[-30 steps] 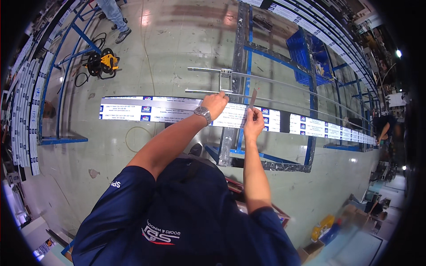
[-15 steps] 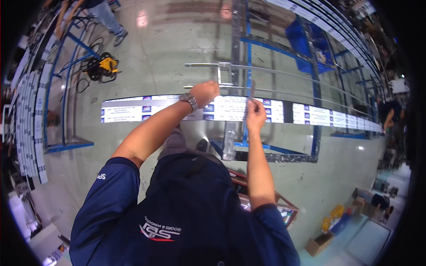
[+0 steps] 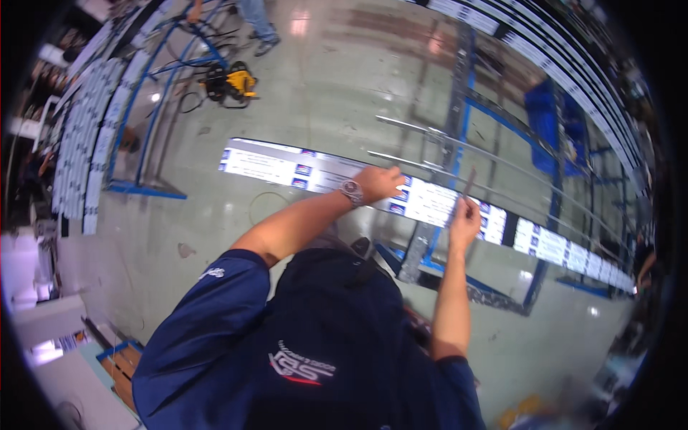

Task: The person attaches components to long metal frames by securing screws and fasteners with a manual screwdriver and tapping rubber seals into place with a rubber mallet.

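Observation:
A long flat profile [image 3: 337, 178], wrapped in white printed film with blue marks, runs crosswise before me and slants down to the right. My left hand [image 3: 380, 184], a metal watch on its wrist, rests over the profile's far edge with fingers curled; whatever they hold is hidden. My right hand [image 3: 464, 218] is above the profile farther right, closed around a thin flat strip-like tool [image 3: 470, 182] that points away from me. Just beyond lie two slim metal rails [image 3: 502, 155], roughly parallel to the profile, joined near their left ends by a short crosspiece [image 3: 435, 137].
A blue and black metal stand [image 3: 457, 107] supports the work. Inside its frame hangs a blue bin [image 3: 548, 125]. A yellow and black machine [image 3: 233, 82] is on the floor at far left, near another person's legs [image 3: 256, 21]. Wrapped profiles [image 3: 79, 143] are stacked at left.
The view has turned, so the profile now slants and everything sits farther right. My left hand has drawn back slightly from the crosspiece. The flat tool stays in my right hand.

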`<state>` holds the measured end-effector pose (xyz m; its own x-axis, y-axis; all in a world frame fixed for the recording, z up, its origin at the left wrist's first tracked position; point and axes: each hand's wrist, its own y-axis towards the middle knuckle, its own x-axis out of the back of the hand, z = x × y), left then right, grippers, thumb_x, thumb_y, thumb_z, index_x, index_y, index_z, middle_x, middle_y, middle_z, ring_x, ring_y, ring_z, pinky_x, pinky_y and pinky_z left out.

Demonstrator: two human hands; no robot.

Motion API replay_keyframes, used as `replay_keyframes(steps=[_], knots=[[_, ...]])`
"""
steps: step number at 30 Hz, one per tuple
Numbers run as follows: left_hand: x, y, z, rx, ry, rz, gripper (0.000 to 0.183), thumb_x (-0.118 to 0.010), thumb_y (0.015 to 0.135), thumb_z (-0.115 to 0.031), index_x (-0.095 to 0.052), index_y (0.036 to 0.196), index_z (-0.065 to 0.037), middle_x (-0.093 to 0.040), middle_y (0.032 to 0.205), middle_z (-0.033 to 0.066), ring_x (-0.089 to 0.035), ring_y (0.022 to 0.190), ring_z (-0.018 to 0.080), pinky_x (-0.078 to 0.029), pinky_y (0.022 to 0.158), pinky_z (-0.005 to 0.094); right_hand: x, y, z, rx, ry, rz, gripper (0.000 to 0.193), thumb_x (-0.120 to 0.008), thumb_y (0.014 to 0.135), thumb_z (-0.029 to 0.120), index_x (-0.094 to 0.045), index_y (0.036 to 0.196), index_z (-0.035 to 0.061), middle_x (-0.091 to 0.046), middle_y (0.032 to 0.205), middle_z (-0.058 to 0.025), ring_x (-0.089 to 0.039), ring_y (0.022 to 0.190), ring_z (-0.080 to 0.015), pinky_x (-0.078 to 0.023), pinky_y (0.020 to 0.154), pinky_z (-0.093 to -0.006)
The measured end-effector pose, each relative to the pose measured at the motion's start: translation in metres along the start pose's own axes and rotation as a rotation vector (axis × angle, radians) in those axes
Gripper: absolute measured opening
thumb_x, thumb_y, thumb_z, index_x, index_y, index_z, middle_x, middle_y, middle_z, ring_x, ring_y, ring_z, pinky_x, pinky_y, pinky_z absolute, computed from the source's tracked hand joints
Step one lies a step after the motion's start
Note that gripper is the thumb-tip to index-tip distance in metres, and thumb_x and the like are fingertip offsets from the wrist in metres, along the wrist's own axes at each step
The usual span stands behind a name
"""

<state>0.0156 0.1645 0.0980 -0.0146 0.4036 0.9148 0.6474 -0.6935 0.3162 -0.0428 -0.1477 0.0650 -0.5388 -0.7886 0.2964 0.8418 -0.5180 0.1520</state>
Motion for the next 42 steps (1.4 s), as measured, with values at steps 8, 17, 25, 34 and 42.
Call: replay_keyframes(steps=[8, 17, 25, 34, 42], knots=[[0.003, 0.029, -0.023, 0.207, -0.173, -0.022, 0.020, -0.069, 0.101, -0.029, -0.069, 0.110, -0.011, -0.062, 0.104, 0.0108, -0.071, 0.085, 0.0336, -0.057, 0.071, 0.0488, -0.006, -0.007, 0.012, -0.056, 0.002, -0.046, 0.022, -0.078, 0.098, 0.018, -0.076, 0.111, -0.0002, -0.067, 0.083, 0.0022, -0.056, 0.075, -0.0073, -0.048, 0.068, -0.0254], [-0.030, 0.080, -0.061, 0.336, -0.064, 0.100, 0.016, -0.061, 0.099, -0.023, -0.067, 0.104, -0.009, -0.064, 0.110, 0.0136, -0.073, 0.090, 0.0369, -0.060, 0.075, 0.0531, -0.001, -0.011, 0.027, -0.289, 0.342, -0.043, 0.017, -0.074, 0.100, 0.011, -0.070, 0.110, -0.0031, -0.067, 0.086, 0.0013, -0.057, 0.074, -0.0060, -0.046, 0.066, -0.0225], [-0.037, 0.077, -0.056, 0.308, -0.048, 0.014, 0.010, -0.057, 0.096, -0.012, -0.062, 0.101, -0.004, -0.064, 0.109, 0.0186, -0.072, 0.084, 0.0400, -0.058, 0.071, 0.0542, -0.014, -0.027, 0.048, -0.297, 0.031, -0.048, 0.019, -0.075, 0.098, 0.018, -0.072, 0.094, -0.0002, -0.063, 0.074, 0.0014, -0.054, 0.068, -0.0071, -0.045, 0.061, -0.0289], [-0.028, 0.091, -0.041, 0.302, -0.094, 0.275, 0.023, -0.063, 0.088, -0.008, -0.066, 0.108, 0.002, -0.069, 0.111, 0.0241, -0.074, 0.093, 0.0418, -0.061, 0.079, 0.0534, -0.034, -0.039, 0.060, -0.089, -0.325, 0.074, 0.015, -0.071, 0.093, 0.018, -0.072, 0.096, 0.0033, -0.072, 0.083, -0.0169, -0.070, 0.081, -0.0389, -0.055, 0.077, -0.0486], [-0.023, 0.096, -0.037, 0.319, -0.136, 0.339, 0.026, -0.067, 0.087, -0.009, -0.067, 0.109, 0.003, -0.070, 0.114, 0.0249, -0.074, 0.096, 0.0426, -0.062, 0.082, 0.0522, -0.042, -0.044, 0.071, -0.121, -0.449, 0.110, 0.015, -0.068, 0.094, 0.022, -0.070, 0.095, 0.0068, -0.074, 0.088, -0.0160, -0.071, 0.086, -0.0406, -0.054, 0.078, -0.0521]])
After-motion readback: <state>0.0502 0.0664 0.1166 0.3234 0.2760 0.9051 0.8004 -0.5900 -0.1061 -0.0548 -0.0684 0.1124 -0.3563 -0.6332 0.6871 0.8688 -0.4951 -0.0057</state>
